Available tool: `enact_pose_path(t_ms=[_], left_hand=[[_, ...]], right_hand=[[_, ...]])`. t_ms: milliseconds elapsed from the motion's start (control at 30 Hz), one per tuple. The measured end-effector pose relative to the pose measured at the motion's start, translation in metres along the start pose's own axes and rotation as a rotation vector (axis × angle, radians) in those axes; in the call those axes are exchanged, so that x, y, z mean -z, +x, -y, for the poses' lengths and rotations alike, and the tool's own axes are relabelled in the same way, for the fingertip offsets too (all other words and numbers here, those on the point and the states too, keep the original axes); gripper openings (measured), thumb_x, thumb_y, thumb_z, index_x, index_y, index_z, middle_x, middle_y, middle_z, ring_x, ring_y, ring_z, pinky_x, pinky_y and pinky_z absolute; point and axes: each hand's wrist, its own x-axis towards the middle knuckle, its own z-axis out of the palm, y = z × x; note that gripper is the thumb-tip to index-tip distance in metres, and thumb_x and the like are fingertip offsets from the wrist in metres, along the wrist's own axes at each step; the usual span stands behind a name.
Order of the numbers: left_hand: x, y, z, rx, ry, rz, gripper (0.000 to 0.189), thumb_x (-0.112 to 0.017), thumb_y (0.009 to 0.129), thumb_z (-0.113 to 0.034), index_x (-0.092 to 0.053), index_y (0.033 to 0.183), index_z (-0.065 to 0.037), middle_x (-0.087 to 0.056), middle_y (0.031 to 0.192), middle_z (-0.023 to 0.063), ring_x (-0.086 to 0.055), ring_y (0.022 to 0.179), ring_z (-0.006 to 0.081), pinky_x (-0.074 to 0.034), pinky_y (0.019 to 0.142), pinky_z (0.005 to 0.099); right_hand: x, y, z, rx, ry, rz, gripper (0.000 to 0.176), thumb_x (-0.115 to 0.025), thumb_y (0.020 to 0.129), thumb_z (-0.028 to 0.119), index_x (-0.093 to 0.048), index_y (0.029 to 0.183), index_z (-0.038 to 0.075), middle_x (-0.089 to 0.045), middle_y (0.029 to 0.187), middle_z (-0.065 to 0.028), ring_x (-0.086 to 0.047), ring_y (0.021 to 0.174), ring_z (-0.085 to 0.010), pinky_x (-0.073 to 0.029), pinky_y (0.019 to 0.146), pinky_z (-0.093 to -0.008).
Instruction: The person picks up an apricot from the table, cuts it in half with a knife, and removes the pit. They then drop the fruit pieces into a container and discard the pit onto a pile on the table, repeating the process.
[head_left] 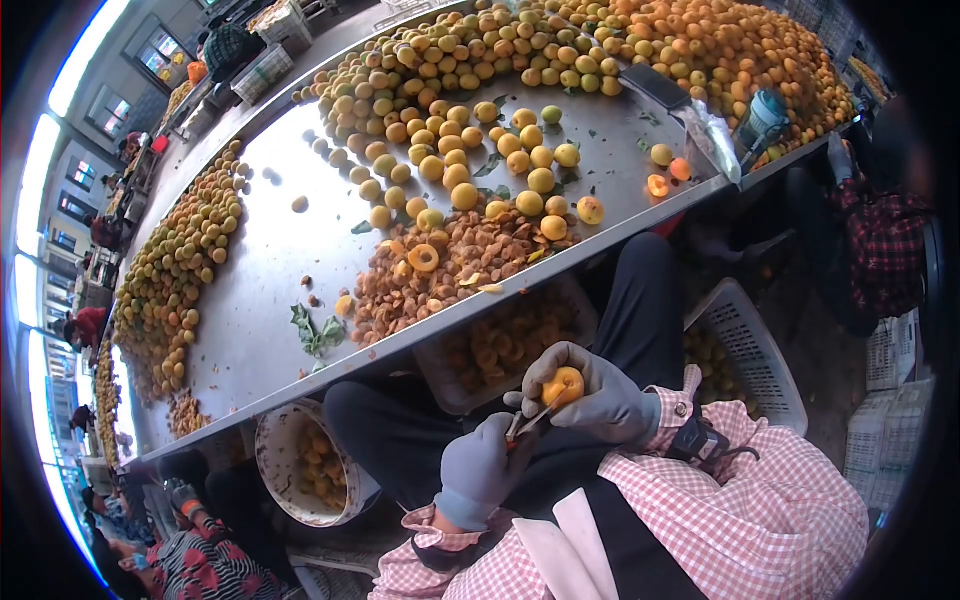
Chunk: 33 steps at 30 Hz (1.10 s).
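My left hand (480, 466), in a grey glove, is closed round a small red-handled metal tool (514, 432); most of its handle is hidden in the fist. The tool's thin metal end meets an apricot (563, 386). Gripped between the gloved fingers and thumb of my right hand (605, 398), the apricot faces the tool. Both hands are above my lap, close together. Just beyond them, under the table edge, a crate (450, 388) holds opened apricots (490, 345).
A metal table (270, 290) carries many whole apricots (440, 140), a pile of brown pits (430, 280), a phone (655, 86) and a bottle (762, 122). A white bucket (272, 470) with fruit stands left; a crate (755, 345) stands right. Other people sit nearby.
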Motion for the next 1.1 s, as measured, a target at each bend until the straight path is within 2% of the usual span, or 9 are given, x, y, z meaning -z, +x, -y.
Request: enact_pose_path(t_ms=[233,433,600,733,800,867,933,1000,1100], left_hand=[[-0.004,0.002,0.000,0.050,-0.013,0.069,0.027,-0.070,0.079,-0.022,-0.055,0.096,-0.006,-0.062,0.072,0.0159,-0.062,0.060,0.0330,-0.047,0.050,0.0395],[-0.012,0.008,0.003,0.085,-0.036,0.054,0.027,-0.069,0.078,-0.021,-0.055,0.096,-0.006,-0.063,0.075,0.0166,-0.062,0.065,0.0346,-0.049,0.054,0.0406],[-0.011,0.012,0.003,0.157,-0.107,0.132,0.025,-0.066,0.083,-0.025,-0.055,0.097,-0.007,-0.065,0.080,0.0169,-0.063,0.069,0.0358,-0.049,0.057,0.0405],[-0.012,0.013,-0.002,0.152,-0.356,0.116,0.024,-0.063,0.087,-0.026,-0.055,0.098,-0.006,-0.065,0.079,0.0174,-0.063,0.071,0.0376,-0.048,0.058,0.0412],[-0.015,0.014,-0.003,0.155,-0.403,0.096,0.024,-0.063,0.087,-0.026,-0.055,0.098,-0.006,-0.065,0.080,0.0178,-0.062,0.072,0.0379,-0.048,0.059,0.0413],[-0.012,0.017,-0.004,0.158,-0.446,0.076,0.024,-0.063,0.087,-0.026,-0.055,0.098,-0.006,-0.064,0.080,0.0182,-0.062,0.073,0.0382,-0.048,0.060,0.0415],[-0.005,0.024,-0.007,0.250,-0.296,0.168,0.020,-0.065,0.082,-0.012,-0.057,0.098,-0.005,-0.065,0.086,0.0166,-0.065,0.081,0.0353,-0.051,0.067,0.0366],[-0.005,0.026,-0.006,0.241,-0.300,0.164,0.019,-0.065,0.082,-0.012,-0.057,0.098,-0.005,-0.065,0.086,0.0164,-0.065,0.081,0.0355,-0.051,0.068,0.0369],[-0.017,0.027,-0.001,0.188,-0.335,0.129,0.021,-0.063,0.085,-0.018,-0.056,0.100,-0.005,-0.065,0.083,0.0178,-0.063,0.078,0.0373,-0.049,0.064,0.0398]], right_hand=[[0.000,0.000,0.000,0.092,-0.139,0.051,0.038,-0.068,0.075,-0.003,-0.051,0.106,0.009,-0.062,0.102,-0.0098,-0.061,0.102,-0.0210,-0.026,0.113,-0.0397],[-0.001,0.001,-0.002,0.044,-0.178,0.053,0.040,-0.065,0.076,-0.008,-0.050,0.111,0.006,-0.059,0.110,-0.0097,-0.058,0.106,-0.0200,-0.043,0.099,-0.0345],[0.009,0.000,-0.002,0.034,-0.463,-0.183,0.050,-0.073,0.077,0.004,-0.048,0.121,0.005,-0.058,0.116,-0.0117,-0.057,0.109,-0.0218,-0.042,0.101,-0.0355],[0.003,-0.003,-0.001,0.047,-0.224,-0.087,0.048,-0.069,0.083,0.008,-0.047,0.126,0.005,-0.055,0.121,-0.0105,-0.057,0.109,-0.0192,-0.047,0.096,-0.0304],[-0.007,0.000,-0.002,0.019,0.131,-0.037,0.045,-0.067,0.086,0.013,-0.048,0.126,0.005,-0.054,0.125,-0.0110,-0.055,0.112,-0.0187,-0.046,0.097,-0.0318],[-0.005,0.005,-0.005,0.033,0.137,-0.012,0.044,-0.066,0.087,0.014,-0.047,0.126,0.005,-0.054,0.125,-0.0114,-0.055,0.112,-0.0191,-0.045,0.097,-0.0323],[-0.001,0.008,-0.004,0.052,0.147,0.006,0.043,-0.064,0.089,0.016,-0.047,0.127,0.005,-0.055,0.124,-0.0118,-0.056,0.112,-0.0195,-0.044,0.098,-0.0328],[0.003,0.008,0.004,0.124,-0.330,-0.010,0.042,-0.061,0.091,0.017,-0.045,0.128,0.005,-0.054,0.126,-0.0122,-0.055,0.113,-0.0199,-0.043,0.100,-0.0333],[0.003,0.006,0.000,0.099,-0.057,-0.015,0.043,-0.061,0.091,0.018,-0.044,0.129,0.005,-0.052,0.128,-0.0115,-0.053,0.115,-0.0192,-0.042,0.100,-0.0324]])
